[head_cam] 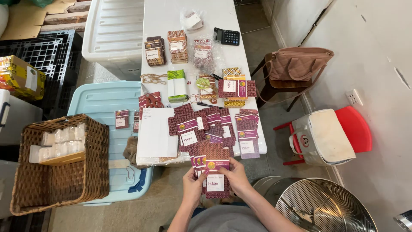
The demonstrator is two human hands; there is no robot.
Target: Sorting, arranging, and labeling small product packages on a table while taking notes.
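Observation:
Both of my hands hold a fanned stack of maroon patterned packets [213, 168] just below the near edge of the white table [163, 17]. My left hand [192, 185] grips the stack's left side. On the right side, my right hand [235, 176] pinches the front packet, which has a white label and a round yellow mark. Many more maroon packets [212, 126] lie spread on the table right above my hands.
Farther back on the table lie stacks of brown packets [155, 52], green bundles [177, 84], rubber bands and a black calculator [227, 36]. A wicker basket [81, 178] sits on a pale blue bin lid left. A steel drum [328, 208], red stool and a chair with a bag stand right.

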